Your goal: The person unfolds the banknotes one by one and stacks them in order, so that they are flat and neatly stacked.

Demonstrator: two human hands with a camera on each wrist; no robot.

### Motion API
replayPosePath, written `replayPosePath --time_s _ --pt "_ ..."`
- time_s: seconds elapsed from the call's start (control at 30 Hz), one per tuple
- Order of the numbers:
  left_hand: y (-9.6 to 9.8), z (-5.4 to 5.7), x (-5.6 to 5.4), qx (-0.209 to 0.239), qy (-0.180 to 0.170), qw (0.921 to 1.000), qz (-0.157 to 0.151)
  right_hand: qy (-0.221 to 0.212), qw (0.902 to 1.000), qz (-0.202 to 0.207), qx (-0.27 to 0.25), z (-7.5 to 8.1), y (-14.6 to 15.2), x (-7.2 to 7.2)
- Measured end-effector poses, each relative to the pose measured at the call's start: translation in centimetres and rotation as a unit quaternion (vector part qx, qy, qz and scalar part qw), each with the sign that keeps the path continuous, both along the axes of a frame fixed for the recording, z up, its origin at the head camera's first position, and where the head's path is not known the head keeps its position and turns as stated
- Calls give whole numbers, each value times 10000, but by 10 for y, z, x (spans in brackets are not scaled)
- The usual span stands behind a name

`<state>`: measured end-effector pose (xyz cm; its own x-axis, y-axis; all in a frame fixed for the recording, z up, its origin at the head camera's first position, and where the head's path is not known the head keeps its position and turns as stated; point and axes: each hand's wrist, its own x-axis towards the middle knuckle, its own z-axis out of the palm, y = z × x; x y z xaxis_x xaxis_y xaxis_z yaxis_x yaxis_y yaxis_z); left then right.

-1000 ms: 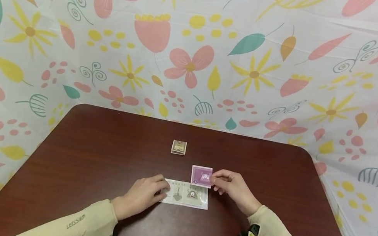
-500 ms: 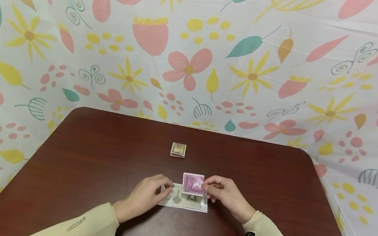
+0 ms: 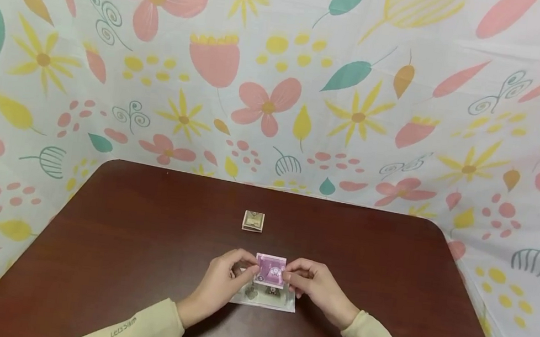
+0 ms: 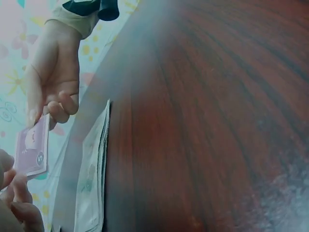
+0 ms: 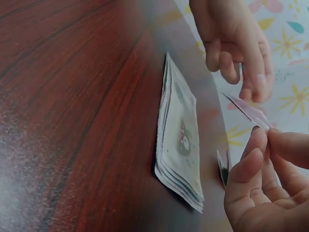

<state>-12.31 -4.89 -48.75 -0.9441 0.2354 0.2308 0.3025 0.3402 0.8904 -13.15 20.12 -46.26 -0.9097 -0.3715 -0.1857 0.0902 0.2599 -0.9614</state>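
A small purple folded play banknote [image 3: 270, 270] marked with a 5 is held up between both hands. The left hand [image 3: 219, 279] pinches its left edge with thumb and forefinger, while the right hand [image 3: 321, 288] pinches the right edge. Below the note lies a stack of pale banknotes [image 3: 262, 299], partly covered by it in the head view. Several layers show along that stack's side in the right wrist view, where the purple note [image 5: 251, 112] is seen nearly edge-on. The left wrist view shows its purple face [image 4: 30, 150], with the left fingertips at its lower corner.
A small folded tan-and-white paper bundle [image 3: 253, 220] lies farther back on the dark red-brown table [image 3: 144, 221]. A white cloth [image 3: 280, 80] printed with flowers and leaves hangs behind and beside the table.
The right hand has brought the purple banknote left and toward the person, over the stack. The left hand has lifted off the stack and taken the note's left edge.
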Motion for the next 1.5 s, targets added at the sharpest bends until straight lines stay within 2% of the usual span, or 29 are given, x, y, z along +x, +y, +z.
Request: replayPosePath --time_s 0.1,0.23,0.47,0.73,0.83,1.03,1.2,1.3,1.4,1.5 --pt "1 1 0 -8 -28 9998 181 9 10000 -37 -37 1 -1 0" --pt "0 -1 1 17 -274 9994 231 20 10000 21 -90 1 -2 0" --pt "2 1 1 510 -560 9967 299 74 9999 5 -67 -1 -4 2" --pt "3 -2 5 511 -682 9957 376 -4 9999 99 -105 -2 -5 9" --pt "4 -2 5 668 -740 9942 396 34 9999 89 -124 -2 -6 10" --pt "5 1 6 960 -897 9894 624 -11 9997 207 -155 -1 -8 8" --pt "4 2 5 1008 -840 9894 627 -42 9998 161 -137 0 -11 6" --pt "4 2 6 931 -680 9912 644 4 9999 151 -63 0 -12 6" --pt "4 2 6 777 -529 9928 745 126 9998 141 -4 0 -13 5" --pt "5 2 6 694 -518 9926 855 296 9995 126 41 0 -14 6"
